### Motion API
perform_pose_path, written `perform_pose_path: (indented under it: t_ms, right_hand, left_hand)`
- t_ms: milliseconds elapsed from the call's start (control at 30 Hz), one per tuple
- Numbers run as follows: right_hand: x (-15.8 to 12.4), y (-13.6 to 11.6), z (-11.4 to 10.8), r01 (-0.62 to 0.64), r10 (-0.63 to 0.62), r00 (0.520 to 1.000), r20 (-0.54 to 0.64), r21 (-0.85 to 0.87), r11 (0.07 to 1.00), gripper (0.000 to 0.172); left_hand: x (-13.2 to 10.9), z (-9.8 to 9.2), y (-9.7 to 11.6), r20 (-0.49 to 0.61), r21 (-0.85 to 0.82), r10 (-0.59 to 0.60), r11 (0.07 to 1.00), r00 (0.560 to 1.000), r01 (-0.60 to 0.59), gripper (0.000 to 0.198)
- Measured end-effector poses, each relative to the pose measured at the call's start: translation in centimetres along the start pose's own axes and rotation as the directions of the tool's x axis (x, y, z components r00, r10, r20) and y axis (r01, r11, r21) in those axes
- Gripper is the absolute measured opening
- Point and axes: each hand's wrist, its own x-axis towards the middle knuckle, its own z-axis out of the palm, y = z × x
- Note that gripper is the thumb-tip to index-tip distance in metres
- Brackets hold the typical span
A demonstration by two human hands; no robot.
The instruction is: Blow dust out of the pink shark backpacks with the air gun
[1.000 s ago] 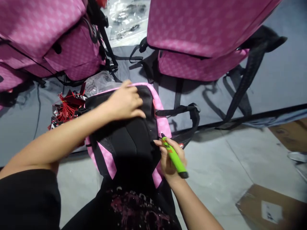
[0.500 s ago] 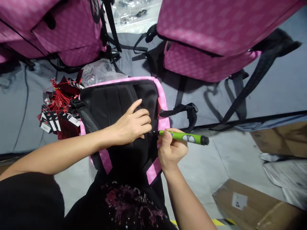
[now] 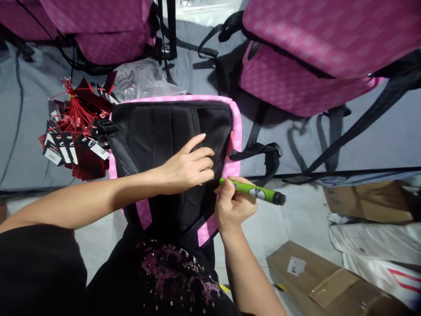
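Observation:
A small backpack [image 3: 144,127] with pink edging lies with its black back panel facing up, partly on the table and against my body. My left hand [image 3: 192,169] rests on that panel, fingers spread and pressing on the cloth. In my right hand [image 3: 235,202] is a green marker pen [image 3: 255,190], its black end pointing right and its other end at the panel's right side, close to my left fingertips. Whether the tip touches the cloth cannot be made out. A black strap [image 3: 259,153] sticks out from the backpack's right edge.
Left of the backpack lies a bundle of red-stringed hang tags [image 3: 77,131]. Behind it is clear plastic wrap [image 3: 138,79]. Pink backpacks [image 3: 115,44] stand at the back left, with more at the back right [image 3: 309,87]. Cardboard boxes [image 3: 315,276] are on the floor at right.
The view has shifted, so the surroundings sit differently in the picture. Both hands keep their places on the backpack, and the marker pen stays in my right hand, turned slightly.

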Motion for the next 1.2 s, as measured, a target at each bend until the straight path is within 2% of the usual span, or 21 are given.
perform_pose_path:
  t_ms: [267,433,800,967,1200]
  right_hand:
    - [-0.17,0.02,0.18,0.031,-0.033,0.999,-0.025,-0.042,0.999,0.028]
    - [-0.05,-0.03,0.29,0.081,-0.085,0.996,-0.036,-0.086,0.993,0.033]
    - [-0.12,0.25,0.38,-0.020,0.021,0.999,0.024,-0.047,0.999,0.026]
    - [0.16,-0.01,0.15,-0.015,0.017,0.998,0.057,-0.035,0.999,0.033]
    - [0.32,-0.19,0.09,-0.054,0.057,0.996,0.069,-0.042,0.998,0.027]
  left_hand:
    - [-0.12,0.47,0.07,-0.046,0.116,0.049,0.992,0.998,-0.043,0.023]
    - [-0.02,0.60,0.08,-0.076,0.058,0.037,0.998,0.996,-0.033,0.020]
    - [-0.16,0.39,0.24,0.037,0.024,-0.031,0.999,0.999,0.030,0.019]
    - [0.11,0.00,0.37,0.063,-0.017,-0.063,0.998,0.996,0.064,0.025]
    - [0.24,-0.15,0.42,0.065,-0.048,-0.078,0.996,0.995,0.081,0.023]
